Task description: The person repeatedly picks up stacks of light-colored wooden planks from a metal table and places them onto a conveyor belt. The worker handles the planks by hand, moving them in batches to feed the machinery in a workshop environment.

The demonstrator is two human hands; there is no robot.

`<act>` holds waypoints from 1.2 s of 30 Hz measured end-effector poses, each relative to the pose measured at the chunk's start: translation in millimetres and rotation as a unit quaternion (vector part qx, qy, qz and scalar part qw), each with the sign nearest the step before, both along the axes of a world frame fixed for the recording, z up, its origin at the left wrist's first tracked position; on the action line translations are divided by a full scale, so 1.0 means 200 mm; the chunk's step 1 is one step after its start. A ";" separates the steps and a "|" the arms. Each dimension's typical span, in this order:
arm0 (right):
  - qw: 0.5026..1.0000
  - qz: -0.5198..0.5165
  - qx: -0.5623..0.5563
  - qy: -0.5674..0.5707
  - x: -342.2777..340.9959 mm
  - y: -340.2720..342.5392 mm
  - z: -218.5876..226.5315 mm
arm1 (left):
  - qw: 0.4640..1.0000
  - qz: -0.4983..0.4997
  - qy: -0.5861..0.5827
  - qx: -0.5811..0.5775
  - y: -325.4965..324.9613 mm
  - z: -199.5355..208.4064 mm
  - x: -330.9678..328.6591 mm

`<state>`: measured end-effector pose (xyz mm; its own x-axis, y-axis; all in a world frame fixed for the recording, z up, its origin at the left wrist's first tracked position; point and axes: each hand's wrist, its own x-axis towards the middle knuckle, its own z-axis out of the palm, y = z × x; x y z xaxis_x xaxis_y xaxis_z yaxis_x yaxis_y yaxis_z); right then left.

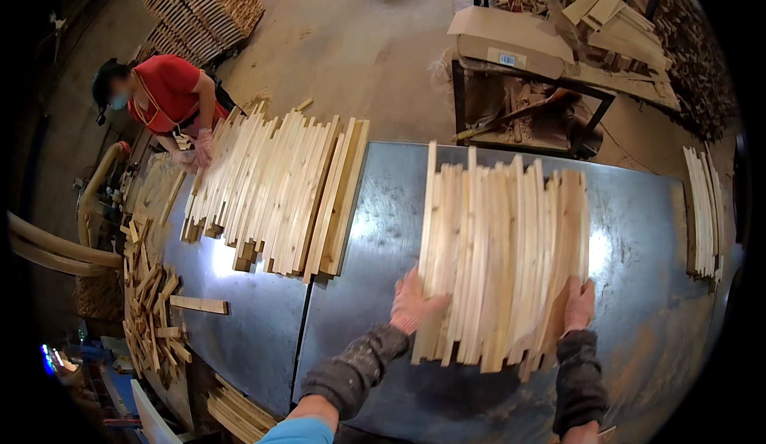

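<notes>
The left hand (415, 307) and right hand (579, 304), thumbs spread and neither closed, flank the wooden strips (503, 260) on the metal counter (371, 228); even pressure should keep them together (their ends are ragged); bare metal lies both sides; far ends reach about the counter's far edge.

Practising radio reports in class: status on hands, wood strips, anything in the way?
Left hand at strip pile's left edge, right hand at its right. Strips side by side, ends uneven. Second pile farther left, apart from both hands.
</notes>
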<state>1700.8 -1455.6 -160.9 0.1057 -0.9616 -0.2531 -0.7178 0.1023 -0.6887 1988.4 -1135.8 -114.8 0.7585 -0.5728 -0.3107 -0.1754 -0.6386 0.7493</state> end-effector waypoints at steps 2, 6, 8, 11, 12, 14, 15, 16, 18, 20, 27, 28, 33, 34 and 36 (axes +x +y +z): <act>1.000 -0.004 -0.011 -0.015 -0.11 0.23 0.00 | 0.999 0.014 0.014 0.044 0.25 0.07 -0.10; 1.000 0.021 0.016 0.011 -0.31 0.71 0.13 | 0.987 0.063 0.149 0.017 0.63 0.18 -0.23; 0.995 -0.042 0.080 -0.046 -0.24 1.00 0.40 | 0.982 0.087 0.169 -0.007 0.90 0.06 -0.33; 0.996 0.013 0.085 -0.005 -0.32 1.25 0.46 | 0.980 0.122 0.152 -0.037 1.28 -0.07 -0.48; 0.996 0.020 0.078 0.036 -0.39 1.34 0.40 | 0.981 0.135 0.137 -0.012 1.37 -0.08 -0.52; 0.993 0.018 0.091 0.075 -0.51 1.50 0.29 | 0.979 0.156 0.133 -0.004 1.54 -0.15 -0.60; 0.990 0.014 0.102 0.095 -0.50 1.58 0.32 | 0.977 0.172 0.124 -0.002 1.65 -0.20 -0.61; 0.990 0.007 0.103 0.098 -0.55 1.66 0.28 | 0.982 0.162 0.099 0.016 1.75 -0.26 -0.62; 0.990 -0.004 0.103 0.101 -0.65 1.87 0.22 | 0.982 0.148 0.119 0.018 1.89 -0.24 -0.64; 0.986 0.001 0.123 0.110 -0.71 2.06 0.23 | 0.983 0.132 0.121 0.040 2.00 -0.14 -0.67; 0.980 0.097 0.060 0.162 -0.74 2.38 0.39 | 0.993 0.058 0.056 0.082 2.17 -0.11 -0.63; 0.971 0.131 0.009 0.200 -0.73 2.43 0.38 | 0.993 0.054 0.038 0.094 2.17 -0.14 -0.62; 0.933 0.230 -0.128 0.245 -0.73 2.57 0.11 | 0.993 0.026 0.006 0.119 2.15 -0.19 -0.61; 0.944 0.192 -0.134 0.233 -0.70 2.62 0.11 | 0.994 0.017 0.005 0.105 2.14 -0.19 -0.62; 0.945 0.213 -0.020 0.246 -0.59 2.61 0.36 | 0.996 0.008 -0.002 0.085 2.18 -0.19 -0.62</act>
